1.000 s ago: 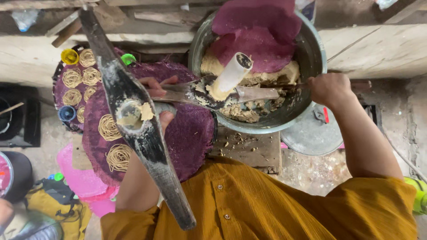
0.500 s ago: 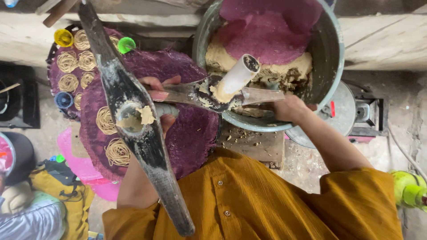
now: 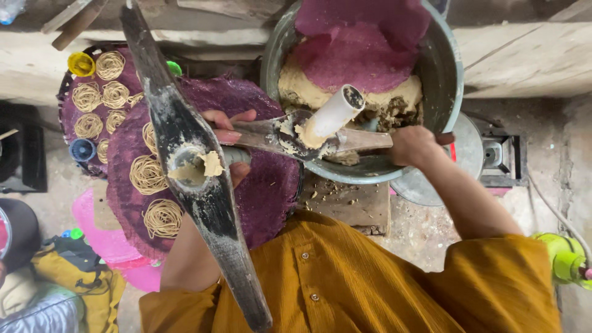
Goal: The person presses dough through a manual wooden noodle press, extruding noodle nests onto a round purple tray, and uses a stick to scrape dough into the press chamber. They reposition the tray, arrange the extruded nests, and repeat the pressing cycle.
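A: While a person in a mustard shirt [image 3: 370, 290] leans over the work, seen from the head camera, what does each hand have?

B: At the picture's centre, the left hand [image 3: 231, 151] has its grip clamped on the cylinder of a dark wooden noodle press [image 3: 197, 179], whose long arm runs from 11 o'clock down to 6 o'clock. Pale dough [image 3: 213, 163] sits in the press's round opening.

A: And the right hand?

B: At 3 o'clock of the press, the right hand [image 3: 413, 145] is closed together on the end of a flat wooden handle [image 3: 364, 140], at the near rim of a large metal bowl [image 3: 447, 80]. A white plunger [image 3: 333, 114] tilts up from the handle's other end, smeared with dough.

A: What fills the bowl?

B: A tan dough mass [image 3: 308, 92], under a purple cloth [image 3: 364, 43] at 12 o'clock.

A: And at 9 o'clock?

B: Round purple mats [image 3: 271, 191] carry coils of pressed noodles [image 3: 148, 174], with more coils on the farther mat. A yellow cap [image 3: 81, 64] and a blue cap [image 3: 82, 150] lie at that mat's edge.
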A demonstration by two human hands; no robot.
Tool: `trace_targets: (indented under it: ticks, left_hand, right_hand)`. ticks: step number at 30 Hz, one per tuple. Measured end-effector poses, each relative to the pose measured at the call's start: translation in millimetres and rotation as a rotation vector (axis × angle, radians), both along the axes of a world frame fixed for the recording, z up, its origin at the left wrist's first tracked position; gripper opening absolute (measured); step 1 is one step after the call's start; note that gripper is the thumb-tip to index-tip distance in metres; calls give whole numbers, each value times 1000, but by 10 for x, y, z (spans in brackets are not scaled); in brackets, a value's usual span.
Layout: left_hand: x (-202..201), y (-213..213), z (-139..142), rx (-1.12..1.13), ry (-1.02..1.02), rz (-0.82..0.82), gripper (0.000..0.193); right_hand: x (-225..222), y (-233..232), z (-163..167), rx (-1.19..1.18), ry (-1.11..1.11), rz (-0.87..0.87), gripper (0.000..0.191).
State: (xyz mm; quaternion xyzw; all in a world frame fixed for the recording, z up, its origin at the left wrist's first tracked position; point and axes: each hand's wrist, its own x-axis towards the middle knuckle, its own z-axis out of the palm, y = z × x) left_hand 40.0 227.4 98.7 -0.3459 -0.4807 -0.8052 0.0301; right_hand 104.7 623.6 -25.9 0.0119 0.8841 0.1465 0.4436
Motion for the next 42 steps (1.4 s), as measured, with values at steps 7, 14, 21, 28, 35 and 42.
trace_targets:
  ticks: [7, 14, 21, 28, 35, 42]
  left_hand:
    - [-77, 35, -85, 8, 71, 11, 35]
    - [-65, 3, -108, -32, 84, 58, 37]
    - [-55, 6, -81, -64, 81, 56, 38]
    - [-36, -15, -157, 12, 39, -7, 37]
    - [-159, -79, -283, 226, -332, -248, 27]
    - [12, -383, 129, 84, -179, -281, 37]
  right_hand:
    - [70, 22, -199, -217, 178, -68, 26]
    - [3, 111, -424, -168, 295, -124, 26]
    - [-24, -165, -817, -293, 336, 63, 31]
    - [-81, -472, -635, -697, 478, 244, 77]
    - [-32, -345, -570, -543, 158, 105, 41]
    - [48, 89, 127, -590, 117, -329, 38]
